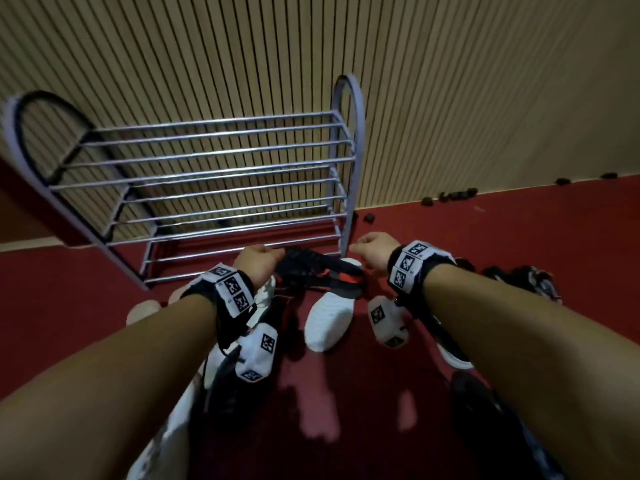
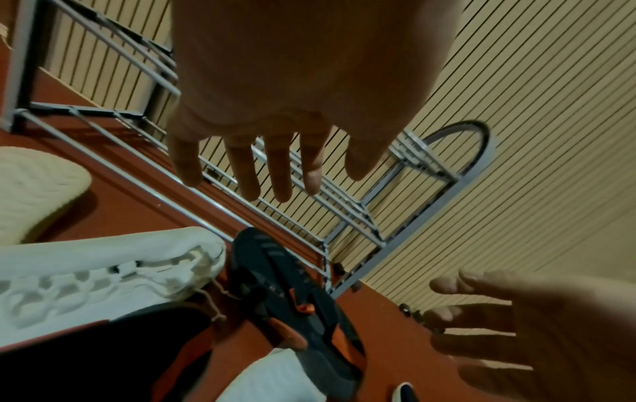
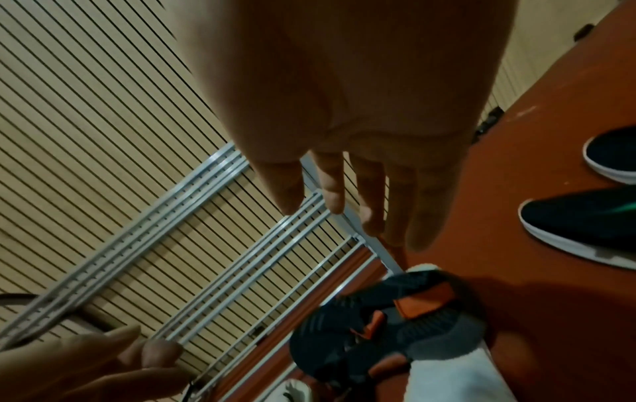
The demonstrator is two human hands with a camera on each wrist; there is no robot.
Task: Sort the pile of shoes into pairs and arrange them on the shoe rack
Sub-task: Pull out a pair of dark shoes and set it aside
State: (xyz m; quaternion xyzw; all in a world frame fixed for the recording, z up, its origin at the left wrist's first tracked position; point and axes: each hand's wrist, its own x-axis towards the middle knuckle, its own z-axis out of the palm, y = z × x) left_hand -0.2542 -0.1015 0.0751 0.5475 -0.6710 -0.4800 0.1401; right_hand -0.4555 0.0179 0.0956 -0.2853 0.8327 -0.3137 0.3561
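A grey metal shoe rack (image 1: 214, 174) with bare tube shelves stands against the slatted wall. In front of it a black sandal with orange trim (image 1: 318, 271) lies on a pile of shoes, beside white sneakers (image 1: 329, 323). My left hand (image 1: 256, 261) hovers just left of the sandal, my right hand (image 1: 374, 251) just right of it. Both wrist views show straight, spread fingers holding nothing: left fingers (image 2: 247, 168), right fingers (image 3: 333, 187). The sandal (image 2: 285, 293) (image 3: 378, 326) lies below both hands.
Dark sneakers with white soles (image 3: 585, 225) sit on the red floor to the right, and another dark shoe (image 1: 523, 278) lies past my right wrist. More white and black shoes (image 1: 214, 375) lie under my left forearm. Small dark bits (image 1: 457, 195) line the wall base.
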